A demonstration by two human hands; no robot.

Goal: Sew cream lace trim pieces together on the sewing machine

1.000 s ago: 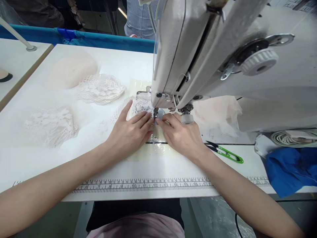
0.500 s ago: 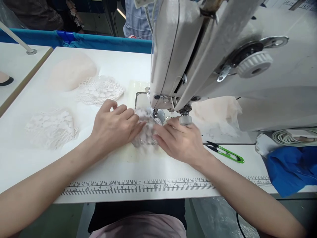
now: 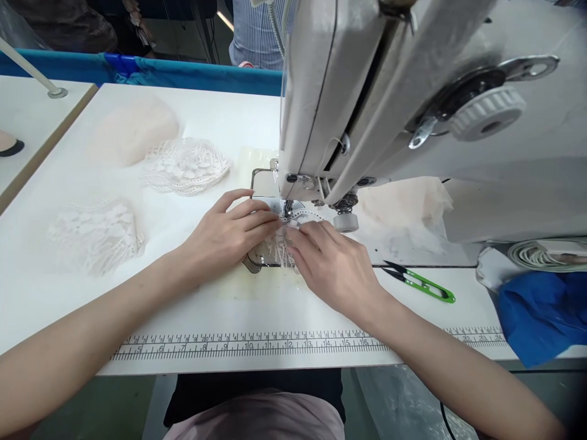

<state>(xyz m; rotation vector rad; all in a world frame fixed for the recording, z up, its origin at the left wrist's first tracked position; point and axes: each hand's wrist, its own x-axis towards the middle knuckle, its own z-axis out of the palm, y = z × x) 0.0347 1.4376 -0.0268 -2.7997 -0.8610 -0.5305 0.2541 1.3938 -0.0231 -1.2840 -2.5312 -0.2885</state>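
Observation:
A white lace piece [image 3: 280, 247] with a fringed edge lies under the presser foot [image 3: 288, 209] of the sewing machine [image 3: 316, 91]. To the left of the foot, my left hand [image 3: 232, 232] lies palm down with its fingers stretched out, fingertips at the lace's left edge. On the other side, my right hand [image 3: 337, 263] has its fingers bent together on the lace, just below the foot. Part of the lace is hidden beneath the right fingers.
White lace pieces [image 3: 186, 165] [image 3: 98, 235] and sheer pale fabric [image 3: 137, 131] lie left. More sheer fabric [image 3: 406, 205] sits behind the right hand. Green thread snips [image 3: 424, 285], blue cloth [image 3: 543, 315] and a ruler strip [image 3: 270, 345] are nearby. People are beyond the table.
The lace, bunched and blurred before, now lies flatter and further right under the foot. My left fingers have straightened and moved right; my right hand stays close to the foot.

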